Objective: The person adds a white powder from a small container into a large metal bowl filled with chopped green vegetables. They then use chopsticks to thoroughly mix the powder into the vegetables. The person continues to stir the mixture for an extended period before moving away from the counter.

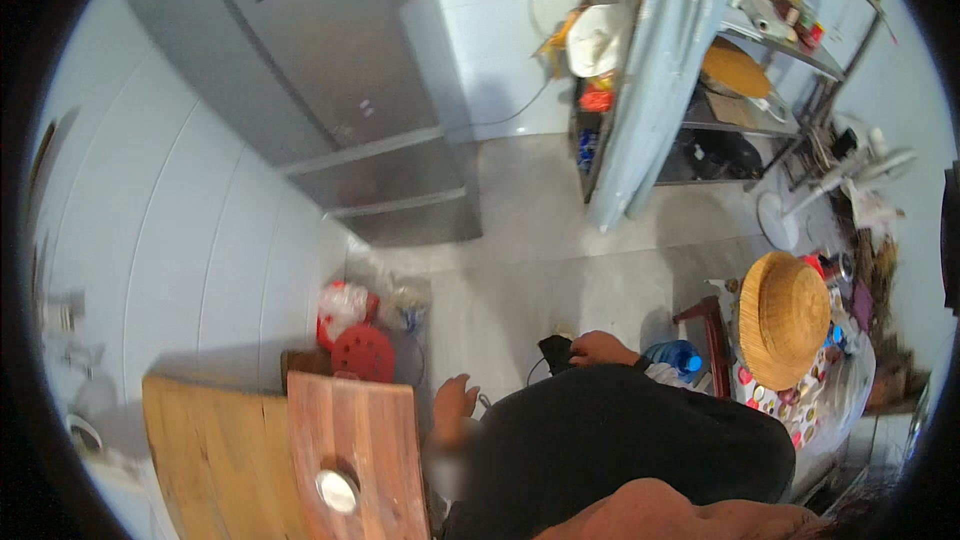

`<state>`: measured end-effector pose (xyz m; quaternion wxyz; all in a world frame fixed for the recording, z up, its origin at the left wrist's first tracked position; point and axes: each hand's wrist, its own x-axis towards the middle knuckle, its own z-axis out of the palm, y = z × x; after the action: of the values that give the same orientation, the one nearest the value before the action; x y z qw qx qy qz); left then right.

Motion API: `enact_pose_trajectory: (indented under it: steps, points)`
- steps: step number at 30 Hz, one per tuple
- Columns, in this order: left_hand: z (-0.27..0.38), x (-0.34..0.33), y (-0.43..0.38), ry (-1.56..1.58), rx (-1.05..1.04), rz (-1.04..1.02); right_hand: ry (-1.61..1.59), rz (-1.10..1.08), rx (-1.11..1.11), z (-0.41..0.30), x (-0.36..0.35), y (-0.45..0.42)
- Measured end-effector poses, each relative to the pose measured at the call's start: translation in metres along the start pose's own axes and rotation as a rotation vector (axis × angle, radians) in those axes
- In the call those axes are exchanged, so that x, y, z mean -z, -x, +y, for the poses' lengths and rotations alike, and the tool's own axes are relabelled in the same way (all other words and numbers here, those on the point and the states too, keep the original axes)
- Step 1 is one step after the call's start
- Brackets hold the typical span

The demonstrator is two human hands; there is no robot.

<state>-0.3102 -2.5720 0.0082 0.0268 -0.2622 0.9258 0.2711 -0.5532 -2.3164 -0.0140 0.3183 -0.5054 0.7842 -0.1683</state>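
My left hand (454,403) is low in the view, close to the right edge of a reddish wooden board (360,435); its fingers are apart and nothing shows in them. A round metal-rimmed item (337,491) rests on that board. My right hand (602,349) reaches out in front of my black shirt and grips a dark, soft-looking item (555,354), whose exact kind I cannot tell. A thin dark cord curves beside this item. Just right of my right wrist stands a large blue-tinted plastic bottle (676,360) with a blue cap.
A tall grey refrigerator (337,52) stands at the upper left. Red stool tops (363,355) and bags sit by the tiled wall. To the right are a cluttered table with a woven straw hat (787,321), a white stand fan (778,221) and metal shelves (780,124) with a pale curtain (664,82).
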Motion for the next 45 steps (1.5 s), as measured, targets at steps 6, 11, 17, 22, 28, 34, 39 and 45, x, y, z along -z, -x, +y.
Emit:
enact_pose_trajectory:
  steps: [6,11,17,22,28,34,39,45]
  points:
    - [0.005,0.015,-0.111,-0.073,0.042,-0.139,-0.078,0.175,0.074,0.052,0.051,-0.07]
    - [0.057,0.038,-0.217,-0.202,-0.137,-0.24,-0.021,0.291,0.035,0.09,0.116,-0.102]
    - [0.115,0.023,-0.322,-0.129,-0.258,-0.169,-0.043,0.414,-0.204,0.143,0.155,-0.093]
    - [0.141,0.022,-0.38,-0.026,-0.45,-0.315,-0.087,0.523,-0.45,0.161,0.162,-0.066]
    - [0.149,0.016,-0.453,0.014,-0.677,-0.376,-0.099,0.674,-0.629,0.137,0.154,-0.066]
    - [0.178,0.053,-0.494,-0.107,-0.895,-0.401,-0.308,0.722,-0.739,0.107,0.129,-0.113]
    - [0.161,0.038,-0.522,-0.099,-1.059,-0.462,-0.359,0.81,-0.887,0.089,0.108,-0.117]
    - [0.164,0.042,-0.525,-0.123,-1.095,-0.603,-0.437,0.796,-0.963,0.065,0.075,-0.128]
